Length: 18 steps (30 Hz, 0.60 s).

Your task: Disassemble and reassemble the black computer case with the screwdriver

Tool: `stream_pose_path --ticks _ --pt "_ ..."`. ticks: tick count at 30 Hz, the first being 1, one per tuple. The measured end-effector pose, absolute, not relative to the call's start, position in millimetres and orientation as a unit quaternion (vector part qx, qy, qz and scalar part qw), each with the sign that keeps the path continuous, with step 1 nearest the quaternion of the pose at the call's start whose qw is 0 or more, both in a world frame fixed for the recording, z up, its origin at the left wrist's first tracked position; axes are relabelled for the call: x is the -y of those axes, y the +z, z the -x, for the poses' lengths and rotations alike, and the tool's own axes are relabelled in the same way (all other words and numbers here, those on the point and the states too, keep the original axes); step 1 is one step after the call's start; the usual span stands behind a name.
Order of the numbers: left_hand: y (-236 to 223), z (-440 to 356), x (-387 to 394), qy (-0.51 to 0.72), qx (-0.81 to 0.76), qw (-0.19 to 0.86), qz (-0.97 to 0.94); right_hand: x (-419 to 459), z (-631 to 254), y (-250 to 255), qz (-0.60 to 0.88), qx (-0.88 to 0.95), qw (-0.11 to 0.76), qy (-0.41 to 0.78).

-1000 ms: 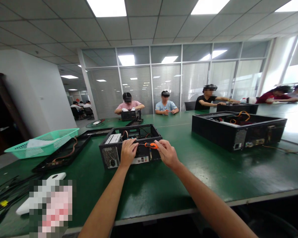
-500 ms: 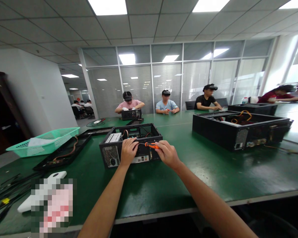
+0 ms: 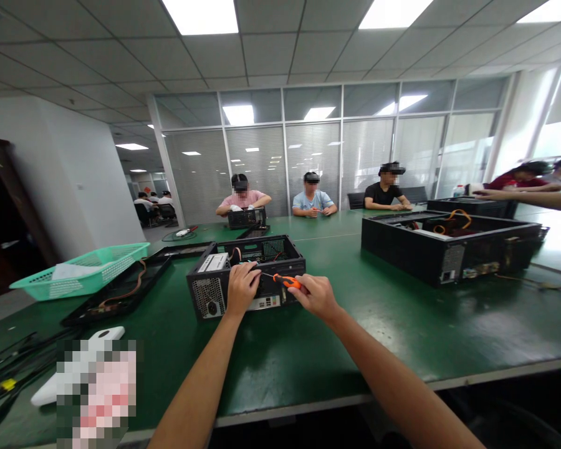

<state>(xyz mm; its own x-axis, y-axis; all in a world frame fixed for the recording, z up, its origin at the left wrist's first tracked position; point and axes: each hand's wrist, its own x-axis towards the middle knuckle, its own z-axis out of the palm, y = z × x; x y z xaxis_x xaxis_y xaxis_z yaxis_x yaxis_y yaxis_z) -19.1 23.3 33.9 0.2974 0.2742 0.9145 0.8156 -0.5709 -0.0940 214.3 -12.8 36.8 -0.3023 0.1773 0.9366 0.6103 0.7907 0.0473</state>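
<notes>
An open black computer case (image 3: pixel 224 284) lies in front of me, its rear panel facing me. My right hand (image 3: pixel 318 297) is closed on the orange-and-black handle of a screwdriver (image 3: pixel 286 280). The shaft points left toward the rear panel and ends at my left hand (image 3: pixel 243 287). That hand's bent fingers grip the top rear edge of the case; whether they also touch the shaft or a screw is hidden. Left of my fingers, a power supply with a white label (image 3: pixel 214 262) sits inside the case.
Left are a green basket (image 3: pixel 79 280), a black cover panel (image 3: pixel 116 290), cables (image 3: pixel 9 374) and a white object (image 3: pixel 75 368), partly pixelated. Another open case (image 3: pixel 402 252) stands right. Co-workers sit across the green table (image 3: pixel 336 362); another person's hand (image 3: pixel 493 194) reaches in from the right.
The screwdriver's handle end and my right hand have dipped slightly. My left hand stays on the case. Another person's arm has come into view at the right.
</notes>
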Motion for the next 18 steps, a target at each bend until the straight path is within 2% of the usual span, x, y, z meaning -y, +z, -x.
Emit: stream_pose_path --ticks 8,15,18 --pt "33.9 19.1 -22.9 -0.472 0.359 0.288 0.752 16.4 -210.4 39.7 0.203 0.804 0.528 -0.184" --pt "35.0 19.4 -22.5 -0.47 0.355 0.288 0.756 11.1 -216.1 37.9 0.3 0.771 0.529 -0.189" --pt "34.7 19.4 -22.4 -0.469 0.357 0.288 0.754 11.4 -216.9 40.3 0.28 0.775 0.53 -0.2"
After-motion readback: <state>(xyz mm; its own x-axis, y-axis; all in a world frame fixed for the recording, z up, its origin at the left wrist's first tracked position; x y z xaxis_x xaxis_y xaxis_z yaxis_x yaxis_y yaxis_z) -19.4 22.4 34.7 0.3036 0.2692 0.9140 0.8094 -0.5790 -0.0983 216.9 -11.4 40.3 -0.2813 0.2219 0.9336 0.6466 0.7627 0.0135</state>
